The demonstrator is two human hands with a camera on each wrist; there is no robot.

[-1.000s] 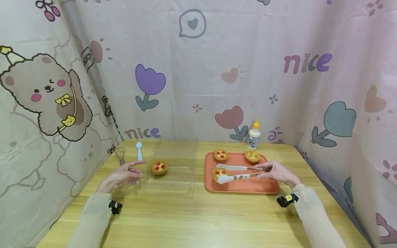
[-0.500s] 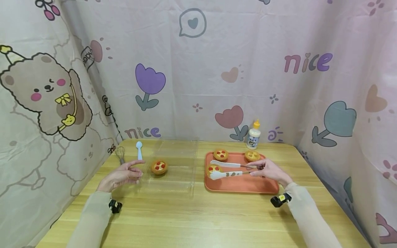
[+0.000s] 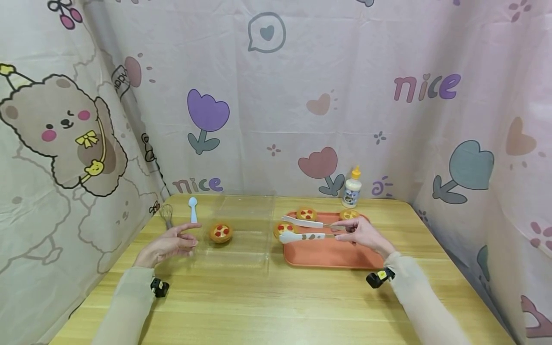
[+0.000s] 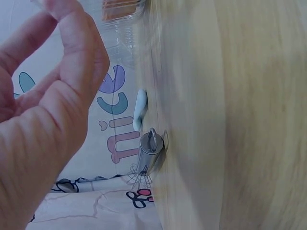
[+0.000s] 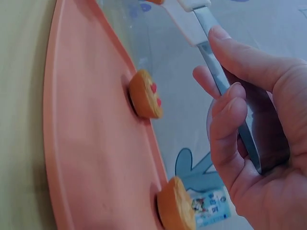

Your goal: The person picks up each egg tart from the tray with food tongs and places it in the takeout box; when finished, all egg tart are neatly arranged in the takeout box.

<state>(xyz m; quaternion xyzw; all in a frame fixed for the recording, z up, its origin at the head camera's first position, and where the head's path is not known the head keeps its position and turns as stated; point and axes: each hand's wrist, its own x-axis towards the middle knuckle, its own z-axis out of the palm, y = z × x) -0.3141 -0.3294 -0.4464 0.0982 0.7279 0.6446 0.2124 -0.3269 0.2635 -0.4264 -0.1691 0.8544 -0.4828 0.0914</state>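
Observation:
My right hand (image 3: 361, 233) grips metal tongs (image 3: 312, 236) with white tips, the lower one brown-spotted. Between the tips is a toy egg tart (image 3: 283, 230) with red pieces on top, at the left edge of the orange tray (image 3: 334, 256). On the tray's far side lie another red-topped tart (image 5: 144, 94) and a yellow-topped one (image 5: 175, 206). A clear plastic container (image 3: 233, 258) holds one red-topped tart (image 3: 221, 233) at its left. My left hand (image 3: 169, 245) is at the container's left rim, thumb and finger seeming to pinch it; the fingertips are partly cut off in the left wrist view.
A small whisk (image 4: 149, 146) and a pale blue spoon (image 3: 193, 210) lie at the far left, beyond my left hand. A white bottle with a yellow cap (image 3: 351, 189) stands behind the tray. A printed curtain (image 3: 280, 96) borders the table's back and sides.
My right hand has moved left with the tongs, carrying the tart from over the tray's left part to its left edge near the container. The left hand has stayed in place.

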